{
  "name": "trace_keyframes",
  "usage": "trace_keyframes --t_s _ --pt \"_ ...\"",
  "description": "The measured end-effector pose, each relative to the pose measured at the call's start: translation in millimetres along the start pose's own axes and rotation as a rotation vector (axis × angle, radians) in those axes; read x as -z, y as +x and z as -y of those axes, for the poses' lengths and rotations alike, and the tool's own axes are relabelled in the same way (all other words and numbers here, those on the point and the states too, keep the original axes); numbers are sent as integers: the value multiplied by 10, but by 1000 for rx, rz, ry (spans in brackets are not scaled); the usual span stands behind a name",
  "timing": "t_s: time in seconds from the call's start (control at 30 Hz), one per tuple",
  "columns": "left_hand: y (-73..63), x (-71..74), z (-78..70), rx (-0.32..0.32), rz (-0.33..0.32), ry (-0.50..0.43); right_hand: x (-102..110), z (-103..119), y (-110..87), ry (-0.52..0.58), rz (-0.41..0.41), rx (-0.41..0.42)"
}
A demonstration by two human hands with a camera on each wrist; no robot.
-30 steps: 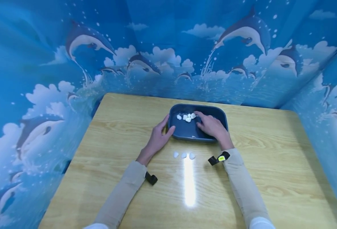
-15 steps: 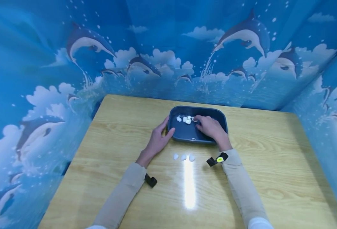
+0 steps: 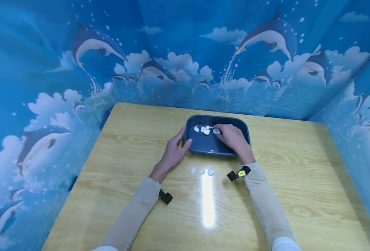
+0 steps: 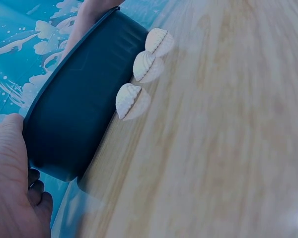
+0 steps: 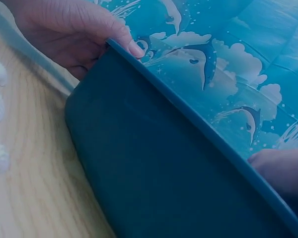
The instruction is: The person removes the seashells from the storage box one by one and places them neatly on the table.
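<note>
Currently, a dark blue basin [image 3: 202, 143] sits near the far edge of a wood-grain table [image 3: 291, 167], and both of the person's hands are at it. The left hand [image 3: 172, 150] is spread against the basin's left end, its thumb set apart from the fingers and touching the rim near the front corner. The right hand [image 3: 234, 138] reaches over the front rim into the basin, pinching a grayish-white shell [image 3: 216, 131] between thumb and forefinger; from the right wrist that pinch is hidden behind the wall. Just left of the held shell, a small cluster of white shells [image 3: 206, 132] lies on the basin floor, with one a little apart toward the left end. In front of the basin, three ridged shells [image 4: 128, 100] stand on the table in a short row, spaced from one another. Each beige sleeve [image 3: 136, 209] bears a black wrist strap [image 3: 165, 196], and a bright streak of reflected light [image 3: 208, 202] runs toward the person. Behind the table hangs a blue curtain [image 3: 185, 31] printed with leaping dolphins and clouds.
</note>
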State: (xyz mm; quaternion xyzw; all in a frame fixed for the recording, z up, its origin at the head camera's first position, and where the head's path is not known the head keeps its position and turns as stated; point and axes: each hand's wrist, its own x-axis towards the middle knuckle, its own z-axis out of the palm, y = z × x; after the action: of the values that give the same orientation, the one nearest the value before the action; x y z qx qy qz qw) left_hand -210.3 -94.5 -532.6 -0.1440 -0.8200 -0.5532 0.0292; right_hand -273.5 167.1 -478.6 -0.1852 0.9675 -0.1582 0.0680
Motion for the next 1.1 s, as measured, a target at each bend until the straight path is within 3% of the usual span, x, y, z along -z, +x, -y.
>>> trace_keyframes --t_s 0.5,1.1 --pt "12 -5 16 -10 -2 2 129 -102 -27 -35 114 -78" --pt "3 4 22 -41 -3 -18 211 -175 -84 -34 142 -80"
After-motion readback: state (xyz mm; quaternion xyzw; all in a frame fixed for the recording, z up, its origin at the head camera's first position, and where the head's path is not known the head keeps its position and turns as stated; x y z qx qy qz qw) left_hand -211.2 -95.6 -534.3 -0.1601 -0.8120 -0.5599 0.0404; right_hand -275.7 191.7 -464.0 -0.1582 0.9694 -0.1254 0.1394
